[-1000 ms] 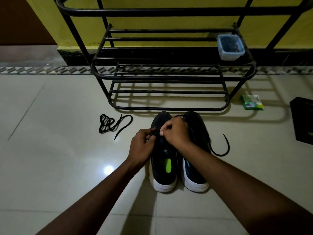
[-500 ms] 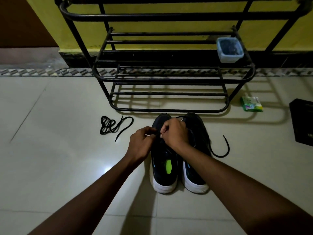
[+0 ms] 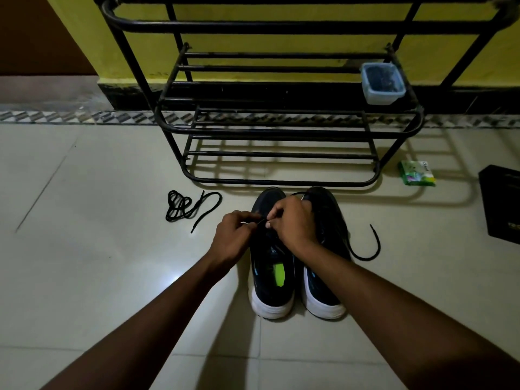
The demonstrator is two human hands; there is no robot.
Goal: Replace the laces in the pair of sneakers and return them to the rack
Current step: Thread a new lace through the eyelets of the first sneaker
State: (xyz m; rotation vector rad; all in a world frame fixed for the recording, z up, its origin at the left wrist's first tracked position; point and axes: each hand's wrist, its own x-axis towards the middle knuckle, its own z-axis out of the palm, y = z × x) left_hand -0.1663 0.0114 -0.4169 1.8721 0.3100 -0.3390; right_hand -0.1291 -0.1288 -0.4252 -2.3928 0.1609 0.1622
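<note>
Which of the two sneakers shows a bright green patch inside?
The left sneaker, nearer the coiled lace; the right sneaker shows no green.

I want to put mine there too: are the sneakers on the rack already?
No, both sneakers stand on the floor in front of the rack.

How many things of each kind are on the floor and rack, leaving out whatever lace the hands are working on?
Sneakers: 2
Laces on the floor: 2
Rack: 1
Plastic tub: 1
Green packet: 1
Black box: 1
Total: 8
</note>
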